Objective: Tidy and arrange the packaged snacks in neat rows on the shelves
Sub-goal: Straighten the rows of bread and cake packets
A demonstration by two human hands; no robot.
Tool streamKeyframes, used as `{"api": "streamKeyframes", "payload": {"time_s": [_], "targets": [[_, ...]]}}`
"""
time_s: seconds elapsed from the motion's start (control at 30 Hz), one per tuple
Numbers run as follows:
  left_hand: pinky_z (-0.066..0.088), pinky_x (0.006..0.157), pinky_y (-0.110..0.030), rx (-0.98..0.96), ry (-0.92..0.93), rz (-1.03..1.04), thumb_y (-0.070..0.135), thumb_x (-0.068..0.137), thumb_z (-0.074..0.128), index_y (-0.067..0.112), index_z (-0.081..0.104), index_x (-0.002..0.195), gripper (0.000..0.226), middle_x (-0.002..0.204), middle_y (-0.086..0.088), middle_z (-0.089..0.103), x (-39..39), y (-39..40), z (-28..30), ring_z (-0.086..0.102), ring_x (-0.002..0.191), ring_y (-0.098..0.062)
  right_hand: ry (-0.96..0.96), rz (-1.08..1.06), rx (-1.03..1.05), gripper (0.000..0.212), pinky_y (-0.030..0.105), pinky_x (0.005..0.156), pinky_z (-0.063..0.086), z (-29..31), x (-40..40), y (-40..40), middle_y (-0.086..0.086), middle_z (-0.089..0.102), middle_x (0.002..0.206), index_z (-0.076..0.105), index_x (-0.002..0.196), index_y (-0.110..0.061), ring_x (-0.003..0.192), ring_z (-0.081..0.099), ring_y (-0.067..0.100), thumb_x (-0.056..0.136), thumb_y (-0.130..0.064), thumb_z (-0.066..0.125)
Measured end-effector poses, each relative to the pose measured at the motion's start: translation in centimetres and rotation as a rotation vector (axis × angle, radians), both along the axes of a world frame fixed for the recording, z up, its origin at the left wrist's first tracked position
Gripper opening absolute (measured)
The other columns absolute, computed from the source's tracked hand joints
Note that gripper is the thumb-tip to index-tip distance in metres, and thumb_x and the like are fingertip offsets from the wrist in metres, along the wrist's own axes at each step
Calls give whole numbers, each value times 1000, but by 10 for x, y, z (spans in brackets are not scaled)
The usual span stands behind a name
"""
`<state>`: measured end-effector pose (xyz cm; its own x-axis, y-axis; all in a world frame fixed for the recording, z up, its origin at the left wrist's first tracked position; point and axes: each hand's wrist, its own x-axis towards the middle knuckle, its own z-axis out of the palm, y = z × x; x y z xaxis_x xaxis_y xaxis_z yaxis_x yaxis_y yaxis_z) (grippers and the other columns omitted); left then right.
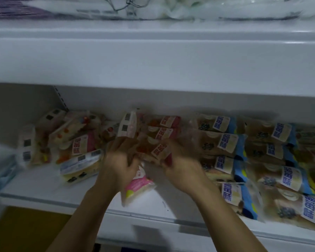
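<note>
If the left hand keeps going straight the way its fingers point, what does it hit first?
Probably the red-labelled snack packs stacked just ahead of the left hand; its fingertips already seem to be among them. Motion blur hides the exact contact and depth.

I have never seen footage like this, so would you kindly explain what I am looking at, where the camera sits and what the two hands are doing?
There is no machine here: a person wears one wide-angle camera on the head, looking forward and down, so both bare arms reach in from the bottom of the picture. The white shelf holds packaged snacks. On the right, the blue-edged packets lie in fairly even rows. On the left, the jumbled packets lie tilted and overlapping. In the middle, the left hand and the right hand are at a stack of red-edged packets, with a pink packet just below the hands. The picture is blurred by motion, so I cannot tell exactly what each hand grips.
</note>
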<state>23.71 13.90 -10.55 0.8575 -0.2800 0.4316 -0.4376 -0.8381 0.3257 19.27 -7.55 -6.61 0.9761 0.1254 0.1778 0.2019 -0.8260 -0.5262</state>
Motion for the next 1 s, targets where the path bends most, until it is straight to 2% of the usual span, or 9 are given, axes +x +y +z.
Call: {"api": "streamKeyframes", "payload": {"time_s": [0.07,0.17,0.3,0.37,0.43,0.57,0.7,0.83,1.0], "targets": [[49,95,-40,-32,57,-20,29,83,59,14,65,120,40,119,-6,65,9,11,1,57,113,-28,139,-49,-81,89,46,109,43,-6,9,18,14,34,158,31,154,-26,138,41,37,73,-64,31],[45,96,-24,-96,105,-163,17,83,70,20,58,130,48,127,-1,59,18,19,1,52,119,-16,193,-120,-175,86,47,94,54,-27,24,34,17,16,166,11,162,-28,134,46,41,84,-45,43],[51,102,-33,-121,141,-288,25,86,72,29,46,144,64,140,4,48,26,24,-2,49,128,-14,-61,-210,-92,76,44,78,59,-40,26,41,19,47,150,43,151,-16,114,60,40,79,-40,43],[49,102,-23,-204,172,-303,33,84,76,36,38,151,77,148,7,41,29,28,-1,45,133,-11,-277,-214,-76,62,44,83,58,-39,23,43,17,62,133,57,137,-11,112,62,37,77,-24,65],[39,99,-12,-245,216,-316,40,84,77,48,33,151,81,151,18,33,34,32,5,34,137,-1,-394,-162,-47,56,38,93,54,-31,20,49,9,67,124,61,131,-11,111,61,29,81,-37,62],[31,103,-26,-257,178,-260,47,87,74,42,49,144,63,142,18,41,50,54,22,32,130,-1,-86,-145,194,63,6,84,44,-6,34,61,-24,55,117,53,133,-34,100,56,-3,77,-61,67],[38,104,-29,-266,48,-165,45,81,64,27,62,135,57,134,-4,62,75,87,19,47,126,-17,-133,-212,430,40,34,89,59,-20,56,62,-16,67,121,58,128,-34,108,65,1,93,-50,66],[36,105,-29,-468,51,-30,43,83,63,15,64,133,57,131,-11,64,89,111,14,53,124,-26,-118,-482,117,47,41,98,52,-37,89,41,4,64,130,49,140,-20,119,62,26,94,-30,57],[34,113,-36,-536,125,-2,41,84,64,12,62,135,59,135,-12,62,91,112,4,51,131,-30,-85,-414,-72,53,44,106,44,-34,108,38,7,60,130,56,127,-24,124,52,32,73,-24,61]]}}
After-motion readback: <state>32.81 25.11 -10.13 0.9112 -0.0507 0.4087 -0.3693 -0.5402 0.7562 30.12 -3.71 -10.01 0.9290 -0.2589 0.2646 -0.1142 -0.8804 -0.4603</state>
